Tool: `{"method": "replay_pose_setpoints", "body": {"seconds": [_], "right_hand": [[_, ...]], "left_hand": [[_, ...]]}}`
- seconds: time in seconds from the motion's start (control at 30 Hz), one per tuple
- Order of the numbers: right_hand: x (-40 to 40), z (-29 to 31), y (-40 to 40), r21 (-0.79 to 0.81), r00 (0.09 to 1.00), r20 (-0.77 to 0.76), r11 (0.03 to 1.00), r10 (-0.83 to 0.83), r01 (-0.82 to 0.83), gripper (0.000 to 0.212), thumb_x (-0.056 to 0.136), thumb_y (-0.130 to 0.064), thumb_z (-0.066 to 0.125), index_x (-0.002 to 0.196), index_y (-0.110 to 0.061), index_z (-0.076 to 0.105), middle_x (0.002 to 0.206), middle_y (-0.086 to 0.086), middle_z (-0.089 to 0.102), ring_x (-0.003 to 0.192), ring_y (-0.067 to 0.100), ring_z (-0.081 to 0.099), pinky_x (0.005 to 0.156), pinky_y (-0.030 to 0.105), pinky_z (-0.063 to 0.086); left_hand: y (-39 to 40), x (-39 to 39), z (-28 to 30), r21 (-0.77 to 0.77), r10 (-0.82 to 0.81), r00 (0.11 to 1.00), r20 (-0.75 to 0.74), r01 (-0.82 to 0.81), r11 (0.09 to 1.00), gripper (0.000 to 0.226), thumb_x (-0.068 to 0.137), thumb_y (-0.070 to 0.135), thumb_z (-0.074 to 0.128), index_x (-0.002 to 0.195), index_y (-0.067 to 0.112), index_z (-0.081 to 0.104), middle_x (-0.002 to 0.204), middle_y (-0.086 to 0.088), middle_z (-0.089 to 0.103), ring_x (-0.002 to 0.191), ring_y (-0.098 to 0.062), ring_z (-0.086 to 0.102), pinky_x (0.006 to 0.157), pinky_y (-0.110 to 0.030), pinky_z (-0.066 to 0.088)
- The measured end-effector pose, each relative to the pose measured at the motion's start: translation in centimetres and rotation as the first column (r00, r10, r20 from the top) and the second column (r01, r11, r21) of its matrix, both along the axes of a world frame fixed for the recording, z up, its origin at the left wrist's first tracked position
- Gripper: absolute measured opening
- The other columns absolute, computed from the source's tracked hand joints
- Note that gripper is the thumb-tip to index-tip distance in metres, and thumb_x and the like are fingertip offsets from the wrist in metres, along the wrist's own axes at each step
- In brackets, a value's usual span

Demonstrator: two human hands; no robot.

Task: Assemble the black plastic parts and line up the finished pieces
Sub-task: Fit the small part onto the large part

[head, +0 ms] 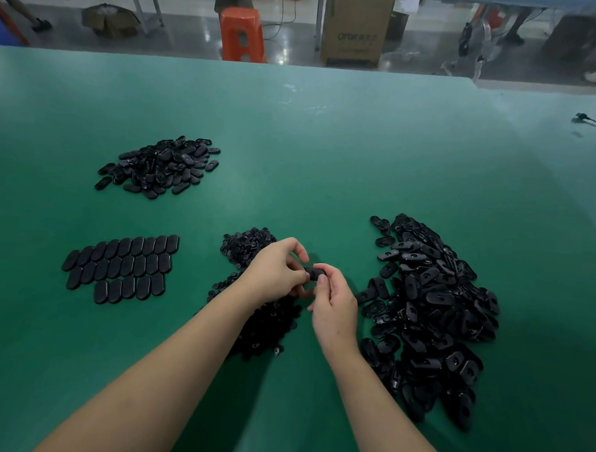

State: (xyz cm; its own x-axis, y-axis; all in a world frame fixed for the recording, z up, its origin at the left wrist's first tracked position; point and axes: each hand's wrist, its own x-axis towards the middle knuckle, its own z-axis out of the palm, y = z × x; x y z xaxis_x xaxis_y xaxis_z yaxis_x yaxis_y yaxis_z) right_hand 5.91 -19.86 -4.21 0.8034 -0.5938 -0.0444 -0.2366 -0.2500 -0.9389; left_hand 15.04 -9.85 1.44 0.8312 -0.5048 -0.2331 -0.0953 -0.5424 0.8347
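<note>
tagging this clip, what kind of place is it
Most likely a factory assembly floor: a big green worktable with heaps of identical black plastic parts, finished pieces lined up in rows, and cardboard boxes on the floor behind.

The only lettering stands on the tall cardboard box (358,27) on the floor beyond the green table (327,141), dark blurred print that may begin "OTOR", with the rest too blurred to read.

Head view, close, looking forward-down over green table (293,140).
</note>
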Motion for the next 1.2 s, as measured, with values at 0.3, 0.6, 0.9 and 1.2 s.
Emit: {"method": "replay_pose_setpoints", "body": {"seconds": [0.3,0.6,0.9,1.2], "right_hand": [[-0.1,-0.1,-0.1,-0.027,0.999,0.019,0.999,0.040,-0.040,0.025,0.106,-0.020,0.047,0.115,-0.031,0.069,0.080,-0.015,0.064,0.073,0.013,0.063,0.075,0.039,0.055],[-0.1,-0.7,-0.1,-0.021,0.996,0.076,0.999,0.042,-0.041,0.023,0.104,-0.019,0.052,0.113,-0.029,0.070,0.088,-0.014,0.070,0.073,0.010,0.063,0.076,0.040,0.057],[-0.2,-0.7,-0.2,0.068,0.993,0.112,0.997,0.033,-0.041,0.025,0.104,-0.021,0.049,0.097,-0.042,0.060,0.072,-0.005,0.070,0.064,0.012,0.066,0.064,0.031,0.056],[-0.2,-0.4,-0.3,0.118,0.988,0.155,0.993,0.013,-0.031,0.017,0.102,-0.016,0.056,0.098,-0.030,0.064,0.083,-0.013,0.071,0.074,0.003,0.064,0.067,0.016,0.048]], "left_hand": [[0.1,0.3,-0.3,-0.014,0.041,0.994,-0.097,-0.043,0.999,0.025,0.086,0.001,0.072,0.095,0.010,0.051,0.073,-0.009,0.075,0.062,-0.025,0.073,0.064,-0.038,0.061],[-0.5,0.3,0.4,0.169,0.005,0.999,0.053,-0.014,0.986,0.022,0.084,0.011,0.072,0.102,0.017,0.061,0.073,0.000,0.075,0.057,-0.012,0.067,0.058,-0.024,0.050],[0.3,0.5,-0.3,0.093,0.012,0.999,0.039,-0.016,0.996,0.017,0.080,0.028,0.085,0.079,0.016,0.074,0.069,0.000,0.073,0.060,-0.010,0.065,0.059,-0.026,0.054],[0.1,-0.4,-0.5,-0.148,0.027,0.978,-0.209,-0.059,0.987,0.002,0.092,0.004,0.070,0.091,0.002,0.070,0.068,-0.013,0.072,0.054,-0.019,0.064,0.053,-0.030,0.056]]}}
